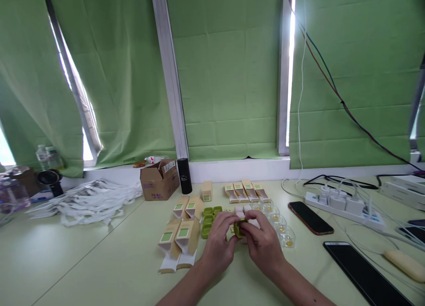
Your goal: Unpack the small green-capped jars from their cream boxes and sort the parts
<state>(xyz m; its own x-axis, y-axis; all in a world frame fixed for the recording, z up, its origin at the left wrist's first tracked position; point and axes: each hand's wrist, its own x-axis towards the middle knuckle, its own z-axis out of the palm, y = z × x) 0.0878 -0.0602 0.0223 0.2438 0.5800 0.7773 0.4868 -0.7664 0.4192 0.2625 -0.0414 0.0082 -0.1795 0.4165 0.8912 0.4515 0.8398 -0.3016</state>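
Note:
Between my two hands, over the middle of the table, is a small olive-green container (238, 229). My left hand (219, 240) pinches its left side, and my right hand (264, 240) grips it from the right with bent fingers. Left of my hands sit several green square cups (208, 219). Beige cartons with green labels (183, 233) lie farther left, some with white flaps open. Clear plastic pieces with yellow centres (282, 228) are just right of my right hand. Pale pink blocks (243, 208) show behind my fingers, partly hidden.
More beige cartons (245, 191) stand at the back. Behind left are a cardboard box (159, 180), a black cylinder (184, 176) and white straps (96, 202). Phones (310, 218), a large dark device (361, 273) and a power strip with cables (345, 209) lie right.

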